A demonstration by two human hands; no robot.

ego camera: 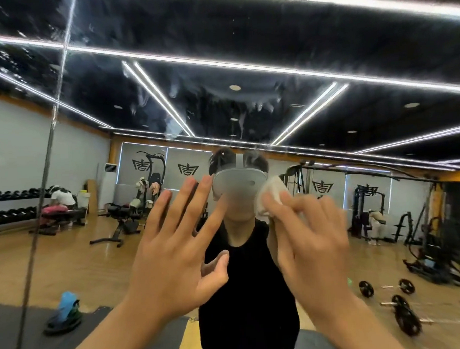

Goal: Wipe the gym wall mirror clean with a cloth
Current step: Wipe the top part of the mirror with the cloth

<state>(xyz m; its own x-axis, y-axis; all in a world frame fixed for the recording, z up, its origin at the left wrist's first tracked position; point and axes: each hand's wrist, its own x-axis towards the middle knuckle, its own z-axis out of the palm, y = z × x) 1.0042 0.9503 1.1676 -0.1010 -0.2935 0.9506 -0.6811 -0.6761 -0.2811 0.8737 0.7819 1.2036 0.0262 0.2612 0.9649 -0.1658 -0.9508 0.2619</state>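
Head view faces the wall mirror (246,69), which fills the whole frame. Its upper part carries pale streaks and drip-shaped smears (237,106), plainest against the reflected black ceiling. Lower down, the glass reflects sharply. One vertical seam (47,165) at the left divides the mirror into two panels.

The white cloth (272,196) is bunched against the glass just right of centre. The right hand (312,239) grips it with bent fingers laid over the folds; this hand and the cloth are motion-blurred. The left hand (174,244) is raised beside it, apart from the cloth, holding nothing, its fingers straight and spread. Whether its fingertips touch the glass cannot be told. That makes two hands and one cloth.

Between and behind the hands, the mirror shows the person's own reflection: a black sleeveless top (245,278) and a grey headset (239,181). The hands hide parts of it.

Around it is the reflected gym with its wooden floor. A dumbbell rack (16,205) and weight benches (121,217) stand at the left, cable machines (368,208) at the right, and barbells with dark plates (403,309) lie on the floor at lower right. A blue container (68,305) sits on a dark object at lower left. At least two other people appear small in the reflection, one on each side.
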